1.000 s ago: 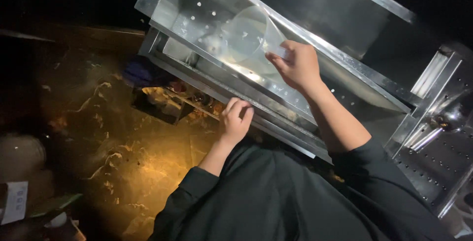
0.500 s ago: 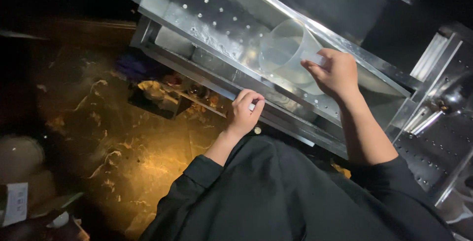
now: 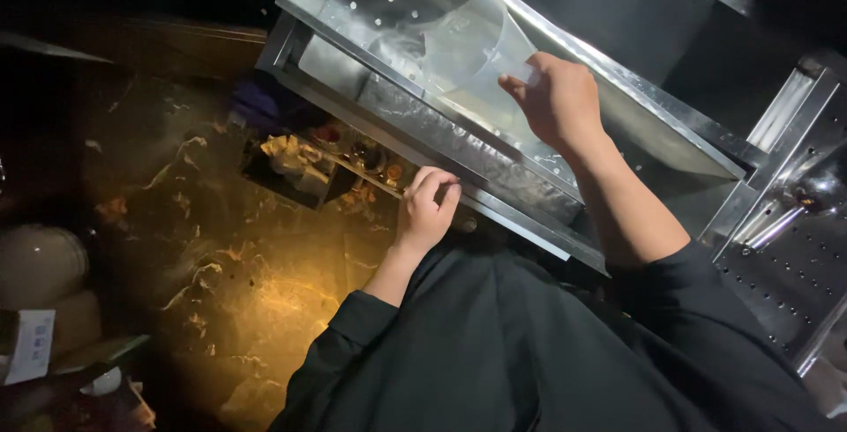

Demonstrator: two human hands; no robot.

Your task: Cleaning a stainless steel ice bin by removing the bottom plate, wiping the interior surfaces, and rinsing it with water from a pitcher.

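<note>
A dim, tilted frame: one warm pool of light glows on the marbled floor (image 3: pixel 256 300), steel trough (image 3: pixel 494 145) edges catch pale glare, corners sink into black, details soft.

1 clear jug (image 3: pixel 472 48), 2 hands, 1 metal tray (image 3: pixel 415 123)
</note>
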